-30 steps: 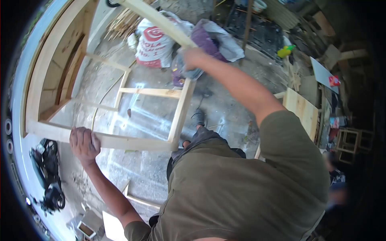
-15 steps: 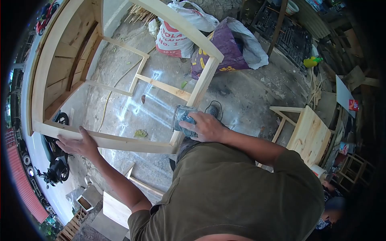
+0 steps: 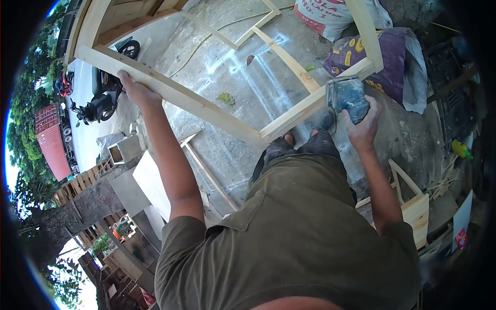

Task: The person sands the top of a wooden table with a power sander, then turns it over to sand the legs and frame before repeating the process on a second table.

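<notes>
A pale wooden furniture frame (image 3: 181,98) stands tilted across the upper part of the head view, with wooden panels at its upper left. My left hand (image 3: 139,93) grips its lower long rail near the left end; some of its fingers are hidden. In my right hand (image 3: 366,123) is a dusty blue-grey electric sander (image 3: 349,98), with my fingers wrapped round its body. The sander lies against the short right-hand rail (image 3: 294,114), close to the corner with the upright.
A white printed sack (image 3: 323,18) and a purple sack (image 3: 369,57) stand beyond the frame. On the right is a small wooden piece (image 3: 416,214). A motorcycle (image 3: 103,95) is parked at left by the road, and a tree trunk (image 3: 67,222) rises lower left.
My view has swung, so the frame appears further right and tilted. The sander has travelled along the short rail, away from the near corner. My left hand keeps to the long rail.
</notes>
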Motion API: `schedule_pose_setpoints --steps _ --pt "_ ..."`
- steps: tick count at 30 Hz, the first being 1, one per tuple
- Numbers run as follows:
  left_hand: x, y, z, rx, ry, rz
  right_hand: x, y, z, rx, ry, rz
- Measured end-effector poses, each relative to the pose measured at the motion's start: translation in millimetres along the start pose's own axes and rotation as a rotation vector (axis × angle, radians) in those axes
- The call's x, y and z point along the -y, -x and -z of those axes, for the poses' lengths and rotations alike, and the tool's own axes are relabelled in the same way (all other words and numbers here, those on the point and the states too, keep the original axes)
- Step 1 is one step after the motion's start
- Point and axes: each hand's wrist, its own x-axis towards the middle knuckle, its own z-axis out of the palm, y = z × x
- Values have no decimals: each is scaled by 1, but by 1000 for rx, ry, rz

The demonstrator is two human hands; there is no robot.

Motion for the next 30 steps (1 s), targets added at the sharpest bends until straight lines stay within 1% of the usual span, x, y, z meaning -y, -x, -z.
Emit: schedule_pose_setpoints --steps 1,3,4,5,8,11,14,15,18,19,22,25,28,30 --pt "0 -2 2 25 98 77 23 11 -8 40 -22 61" --pt "-8 -2 0 55 -36 131 69 27 -18 190 -30 166" --pt "-9 -1 2 70 -106 162 88 31 -21 310 -54 146" --pt "-6 -3 7 79 -112 146 106 32 -24 426 -79 124" --pt "6 -10 10 104 -116 100 141 15 -51 581 -336 -170" --pt "8 -4 8 90 -142 56 116 0 -124 892 -729 -611" --pt "8 2 6 84 -157 34 97 -16 -155 1186 -564 -618" --pt "8 5 5 78 -153 39 86 -12 -171 1202 -578 -600" --pt "5 21 8 72 -221 52 123 -44 -146 1332 -499 -958" --pt "4 22 5 77 -247 46 127 -45 -150 1266 -510 -1037" --pt "7 28 3 25 -246 57 112 -50 -165 1406 -571 -1125" --pt "3 35 -1 -17 -278 61 107 -39 -180 1323 -593 -1118" --pt "1 35 -1 -18 -322 33 113 -32 -173 1175 -565 -1026" --pt "-2 34 -1 -32 -331 43 110 -25 -167 1186 -632 -980"
